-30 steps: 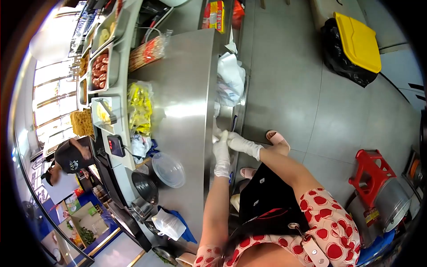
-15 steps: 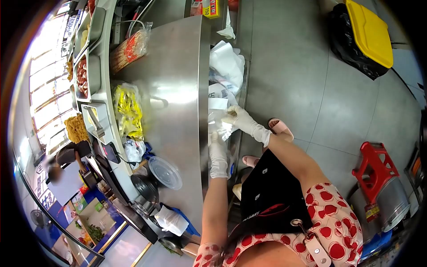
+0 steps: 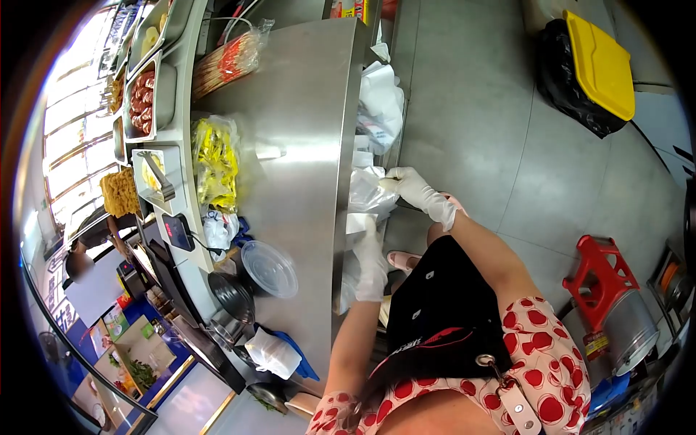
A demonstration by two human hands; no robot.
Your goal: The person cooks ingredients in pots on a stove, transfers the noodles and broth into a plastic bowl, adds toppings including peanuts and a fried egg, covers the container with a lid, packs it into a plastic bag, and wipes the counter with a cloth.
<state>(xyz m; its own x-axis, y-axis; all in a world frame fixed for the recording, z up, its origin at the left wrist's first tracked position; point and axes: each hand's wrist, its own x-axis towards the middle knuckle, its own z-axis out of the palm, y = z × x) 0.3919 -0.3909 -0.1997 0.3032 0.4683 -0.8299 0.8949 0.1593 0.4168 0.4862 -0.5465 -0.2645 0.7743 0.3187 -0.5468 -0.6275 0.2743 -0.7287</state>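
White gloves cover both my hands, which work in an open drawer under the steel counter's edge. My right hand (image 3: 415,190) pinches the edge of a thin, translucent white plastic bag (image 3: 370,190). Nearer my body, my left hand (image 3: 370,257) reaches in among the white plastic, beside a small flat white piece (image 3: 360,223). Its fingers blend into the white material, so their grip is unclear. A bunched white plastic bag (image 3: 380,101) lies farther along the drawer.
The steel counter (image 3: 297,94) holds bundled skewers (image 3: 230,61), a bag of yellow packets (image 3: 216,163) and a clear round lid (image 3: 270,270). A yellow-lidded bin (image 3: 598,65) and a red stool (image 3: 602,279) stand to the right. Another person (image 3: 94,232) is beyond the counter.
My hands have moved apart; the right now draws the translucent bag's edge outward. The flat white piece now lies by my left hand. The view has shifted slightly.
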